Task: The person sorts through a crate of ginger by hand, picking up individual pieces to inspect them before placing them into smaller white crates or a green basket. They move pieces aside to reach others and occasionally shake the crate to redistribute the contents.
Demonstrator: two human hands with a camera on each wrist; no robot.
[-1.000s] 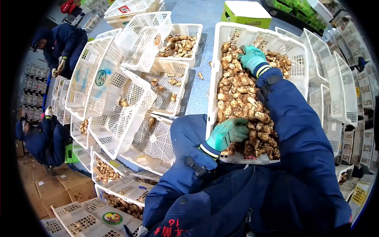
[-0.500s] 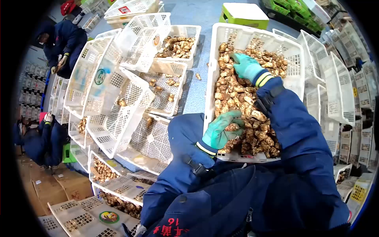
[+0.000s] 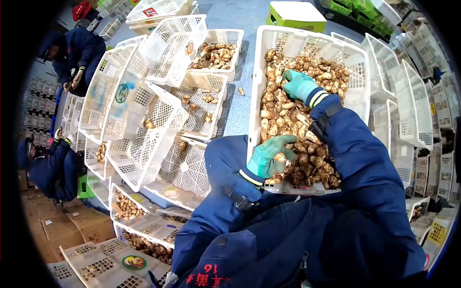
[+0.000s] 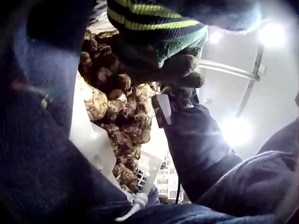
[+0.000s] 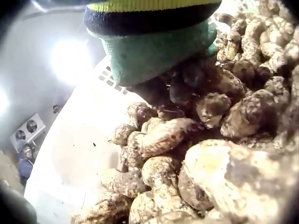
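Brown and cream lumpy mushrooms (image 3: pixel 288 108) fill much of a white mesh crate (image 3: pixel 257 96) in front of the person. At the crate's near left corner, the green-gloved left hand (image 3: pixel 270 158) holds a small mushroom (image 3: pixel 280 158) between thumb and fingers, palm inward. The right hand (image 3: pixel 300 86), gloved alike, reaches over the heap farther back, its bent fingertips among the mushrooms; whether they grip one is hidden. Dark fingers show below the left cuff in the left wrist view. Mushrooms (image 5: pixel 163 137) lie close under the right glove (image 5: pixel 154 56) in the right wrist view.
Tilted, stacked white crates (image 3: pixel 144 144) crowd the left side, some with mushrooms inside. A green and white box (image 3: pixel 297 17) stands beyond the main crate. More crates (image 3: pixel 413 105) line the right. Two people in dark blue (image 3: pixel 79 48) are at the far left.
The right hand has drawn back toward the person and left from the far part of the heap, its fingers now more bent. The left hand has shifted slightly left, and a mushroom has come into view in it.
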